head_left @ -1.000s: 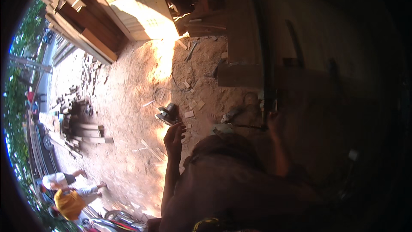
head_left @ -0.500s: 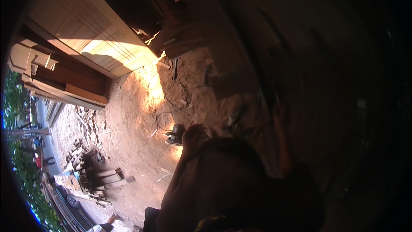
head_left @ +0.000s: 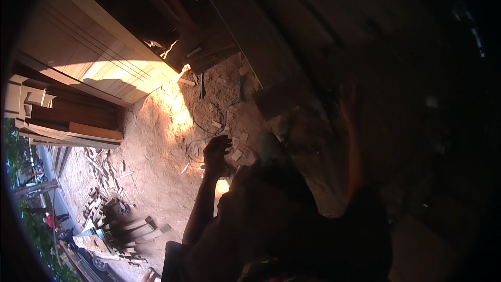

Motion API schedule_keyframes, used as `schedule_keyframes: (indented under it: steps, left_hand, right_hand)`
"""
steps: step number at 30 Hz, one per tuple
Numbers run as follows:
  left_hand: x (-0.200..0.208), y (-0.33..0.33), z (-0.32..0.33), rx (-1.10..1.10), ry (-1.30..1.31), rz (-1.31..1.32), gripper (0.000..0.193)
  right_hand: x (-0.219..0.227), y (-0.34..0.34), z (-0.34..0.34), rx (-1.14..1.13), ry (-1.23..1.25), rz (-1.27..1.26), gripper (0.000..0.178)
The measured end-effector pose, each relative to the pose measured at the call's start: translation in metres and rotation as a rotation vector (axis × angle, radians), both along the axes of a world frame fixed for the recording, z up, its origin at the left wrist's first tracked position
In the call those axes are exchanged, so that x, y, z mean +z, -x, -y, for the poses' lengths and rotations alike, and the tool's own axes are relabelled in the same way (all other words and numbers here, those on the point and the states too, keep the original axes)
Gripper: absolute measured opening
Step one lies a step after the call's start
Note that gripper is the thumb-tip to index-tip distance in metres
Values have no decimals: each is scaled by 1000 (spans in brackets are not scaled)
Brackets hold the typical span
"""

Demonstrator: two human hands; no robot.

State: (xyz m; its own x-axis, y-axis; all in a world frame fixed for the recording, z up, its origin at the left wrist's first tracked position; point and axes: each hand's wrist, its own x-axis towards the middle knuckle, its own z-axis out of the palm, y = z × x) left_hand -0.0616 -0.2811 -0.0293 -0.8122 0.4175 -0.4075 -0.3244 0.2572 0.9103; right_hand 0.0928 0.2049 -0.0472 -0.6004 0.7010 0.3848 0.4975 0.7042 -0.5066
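Observation:
My left hand (head_left: 216,150) hangs over the sawdust-covered ground, fingers loosely curled but apart, with nothing visible in them. Below it, a power tool is mostly hidden behind my wrist. Small wood offcuts (head_left: 237,153) lie just right of that hand. In deep shade, my right hand (head_left: 348,102) has its fingers stretched out beside the edge of a large dark surface (head_left: 396,99); whether it touches it is too dark to tell.
A large wooden panel (head_left: 68,42) leans at the upper left above stacked boards (head_left: 96,133). A dark board (head_left: 255,31) stands ahead. A cord (head_left: 195,143) crosses the sawdust. Scrap wood (head_left: 104,169) is piled at left, and part of another person's hand (head_left: 150,275) shows at the lower edge.
My left hand has risen slightly, away from my body, and now covers the power tool that showed beside it. My right hand has reached farther forward. The view has shifted a little.

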Motion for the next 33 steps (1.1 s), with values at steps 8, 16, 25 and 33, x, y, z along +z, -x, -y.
schedule_keyframes:
  steps: [8,16,25,33]
  left_hand:
    - [20,60,-34,72,64,-7,28]
    - [47,99,-120,-98,46,-47,31]
    - [105,128,-293,-47,-336,329,42]
    - [108,205,-291,-95,74,-309,30]
  right_hand:
    - [-108,165,-156,12,146,-52,75]
    - [-99,189,-172,70,637,-28,70]
    - [73,204,-51,-39,1630,-453,44]
    - [73,266,-16,406,1099,-325,36]
